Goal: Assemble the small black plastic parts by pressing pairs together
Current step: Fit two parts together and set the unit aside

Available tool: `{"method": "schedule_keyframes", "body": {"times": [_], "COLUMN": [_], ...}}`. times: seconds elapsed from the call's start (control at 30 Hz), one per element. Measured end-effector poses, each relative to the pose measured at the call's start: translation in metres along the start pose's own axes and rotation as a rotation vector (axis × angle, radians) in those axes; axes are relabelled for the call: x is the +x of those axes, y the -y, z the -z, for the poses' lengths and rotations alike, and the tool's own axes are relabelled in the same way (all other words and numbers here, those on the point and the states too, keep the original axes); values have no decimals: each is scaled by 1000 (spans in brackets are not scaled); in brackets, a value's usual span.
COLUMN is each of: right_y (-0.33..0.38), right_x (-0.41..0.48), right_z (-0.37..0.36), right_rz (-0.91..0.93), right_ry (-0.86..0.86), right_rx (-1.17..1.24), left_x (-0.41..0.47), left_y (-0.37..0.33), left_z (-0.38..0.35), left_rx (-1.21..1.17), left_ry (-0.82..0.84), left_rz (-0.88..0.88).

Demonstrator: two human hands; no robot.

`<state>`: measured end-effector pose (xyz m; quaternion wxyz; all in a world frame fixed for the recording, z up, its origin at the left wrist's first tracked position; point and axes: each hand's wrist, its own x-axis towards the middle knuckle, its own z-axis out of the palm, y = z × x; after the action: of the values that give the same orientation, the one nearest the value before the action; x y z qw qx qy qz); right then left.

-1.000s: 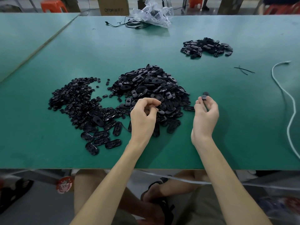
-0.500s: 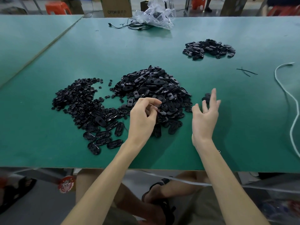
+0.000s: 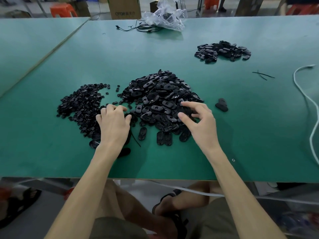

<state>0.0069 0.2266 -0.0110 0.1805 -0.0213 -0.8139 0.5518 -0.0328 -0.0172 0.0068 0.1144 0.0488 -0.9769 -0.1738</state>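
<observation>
Looking past the worktop (image 3: 51,152) edge, I see my left hand (image 3: 114,125) curled, fingertips down at the edge of the small pieces (image 3: 81,100). I cannot tell whether it pinches one. My right hand (image 3: 198,121), loosely spread and empty, hovers over the oval shells (image 3: 160,90), which lie at all angles. The finished pairs (image 3: 222,50) sit far right.

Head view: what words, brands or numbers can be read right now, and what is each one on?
"OTOR": printed on the front of the cardboard box at the top of the view. The marks right after it are too blurred to read.
Nothing else can be read. The black parts show no legible marking.
</observation>
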Motion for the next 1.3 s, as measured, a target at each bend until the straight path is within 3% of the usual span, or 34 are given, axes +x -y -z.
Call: {"method": "schedule_keyframes", "body": {"times": [0.43,0.8,1.13,1.23,1.3], "right_y": [-3,1,3,3,3], "right_x": [-1,-2,-2,-1,-1], "right_z": [-6,-4,2,1,1], "right_rz": [64,56,-24,-24,-29], "right_ry": [229,166,8,-24,-34], "right_rx": [-235,-169,35,91,137], "left_x": [3,1,-2,0,-1], "left_y": [1,2,5,2,-5], "left_z": [0,2,-7,-4,-1], "left_rx": [-109,-55,44,8,-172], "left_ry": [-21,-7,-153,-167,-160], "left_rz": [-12,-44,-116,-103,-113]}}
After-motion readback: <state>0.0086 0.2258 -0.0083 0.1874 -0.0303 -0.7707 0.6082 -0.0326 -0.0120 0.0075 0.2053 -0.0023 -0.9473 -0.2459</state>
